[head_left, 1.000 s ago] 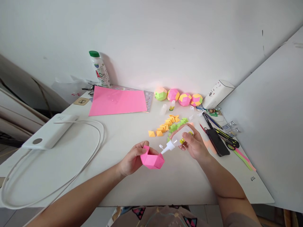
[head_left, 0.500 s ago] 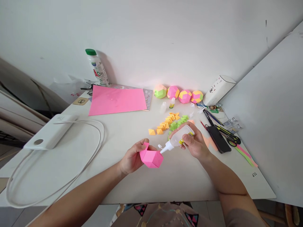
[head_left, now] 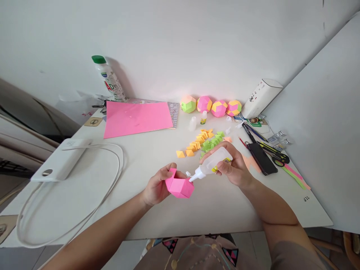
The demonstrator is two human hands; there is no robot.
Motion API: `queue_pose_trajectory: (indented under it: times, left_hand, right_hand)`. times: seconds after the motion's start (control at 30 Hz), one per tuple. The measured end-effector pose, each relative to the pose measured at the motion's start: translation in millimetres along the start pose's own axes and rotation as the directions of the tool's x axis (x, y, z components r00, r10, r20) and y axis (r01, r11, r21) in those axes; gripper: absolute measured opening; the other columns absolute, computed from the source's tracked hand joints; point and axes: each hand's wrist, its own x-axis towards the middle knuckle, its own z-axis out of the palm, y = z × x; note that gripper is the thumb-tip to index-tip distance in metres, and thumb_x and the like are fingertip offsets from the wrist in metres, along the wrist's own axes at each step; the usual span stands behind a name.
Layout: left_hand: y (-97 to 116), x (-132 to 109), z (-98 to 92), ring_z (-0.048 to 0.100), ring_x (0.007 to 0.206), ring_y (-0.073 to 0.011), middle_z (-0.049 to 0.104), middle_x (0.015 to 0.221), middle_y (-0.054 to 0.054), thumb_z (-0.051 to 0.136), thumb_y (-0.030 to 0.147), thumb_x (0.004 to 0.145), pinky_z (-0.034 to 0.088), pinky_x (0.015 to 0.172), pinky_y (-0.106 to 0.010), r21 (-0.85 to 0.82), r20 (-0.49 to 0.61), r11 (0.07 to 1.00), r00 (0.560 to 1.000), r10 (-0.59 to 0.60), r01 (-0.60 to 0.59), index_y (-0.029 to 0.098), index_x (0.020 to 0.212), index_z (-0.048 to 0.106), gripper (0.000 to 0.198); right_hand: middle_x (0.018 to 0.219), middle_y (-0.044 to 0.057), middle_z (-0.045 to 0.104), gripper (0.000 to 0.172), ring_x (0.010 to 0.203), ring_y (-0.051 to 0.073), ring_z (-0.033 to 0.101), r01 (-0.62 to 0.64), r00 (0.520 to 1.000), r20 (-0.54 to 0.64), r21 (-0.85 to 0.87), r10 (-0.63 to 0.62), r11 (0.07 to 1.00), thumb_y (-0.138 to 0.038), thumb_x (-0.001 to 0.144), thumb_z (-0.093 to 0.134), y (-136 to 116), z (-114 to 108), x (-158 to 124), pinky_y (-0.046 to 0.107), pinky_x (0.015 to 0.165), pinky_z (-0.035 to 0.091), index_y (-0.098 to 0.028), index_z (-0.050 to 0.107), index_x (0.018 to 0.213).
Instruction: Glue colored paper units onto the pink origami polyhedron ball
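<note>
A pink folded-paper ball (head_left: 180, 187), with an opening at its top, is pinched in my left hand (head_left: 159, 184) above the table's front part. My right hand (head_left: 234, 167) grips a translucent glue bottle (head_left: 215, 161) with a yellow label, tilted down to the left. Its white nozzle tip touches or nearly touches the ball's right upper edge, and the small cap hangs open beside the nozzle. Behind the bottle lie small folded orange paper pieces (head_left: 197, 143) and green paper pieces (head_left: 212, 142). My right fingers partly hide the green ones.
Several finished paper balls (head_left: 204, 104) line the wall. Pink paper sheets (head_left: 137, 119) lie at the back left near a green-capped bottle (head_left: 110, 80). A white power strip (head_left: 62, 159) with a looped cable is on the left. Scissors (head_left: 278, 159) and a black case (head_left: 263, 158) sit on the right.
The view has shifted and tilted slightly. Both hands keep their hold, and the nozzle stays at the pink ball's right edge.
</note>
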Motion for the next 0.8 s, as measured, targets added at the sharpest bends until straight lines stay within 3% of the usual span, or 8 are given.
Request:
queue_pose_trajectory:
  times: [0.47,0.6,0.8]
  left_hand:
    - [0.3,-1.5,0.7,0.058,0.054,-0.0173,0.071,0.068,-0.006,0.064,0.028,0.071,0.041,0.044,-0.025,-0.049,0.014,0.999,1.0,0.009,-0.009,0.018,0.061,0.04,0.028]
    - [0.4,-1.4,0.7,0.058,0.054,-0.0177,0.068,0.062,-0.004,0.064,0.029,0.071,0.041,0.044,-0.025,-0.046,0.017,0.999,1.0,0.01,-0.009,0.019,0.06,0.04,0.028]
    - [0.8,-0.6,1.1,0.061,0.057,-0.0198,0.068,0.061,-0.004,0.064,0.029,0.07,0.041,0.046,-0.025,-0.038,0.004,0.999,1.0,0.004,-0.004,0.019,0.06,0.039,0.029]
  right_hand:
    - [0.083,0.005,0.069,0.019,0.062,0.011,0.057,0.098,0.993,0.058,0.028,-0.1,0.995,-0.029,0.081,0.067,-5.8,1.2,1.0,0.022,0.049,0.041,-0.02,0.053,0.09]
    - [0.083,0.006,0.068,0.021,0.074,0.015,0.062,0.114,0.993,0.042,0.004,-0.114,0.993,-0.03,0.081,0.068,-5.3,1.5,0.1,0.024,0.054,0.044,-0.019,0.052,0.09]
    - [0.082,0.005,0.068,0.022,0.075,0.016,0.063,0.126,0.991,0.038,-0.008,-0.125,0.992,-0.029,0.079,0.069,-6.1,1.8,0.3,0.026,0.057,0.046,-0.02,0.052,0.089]
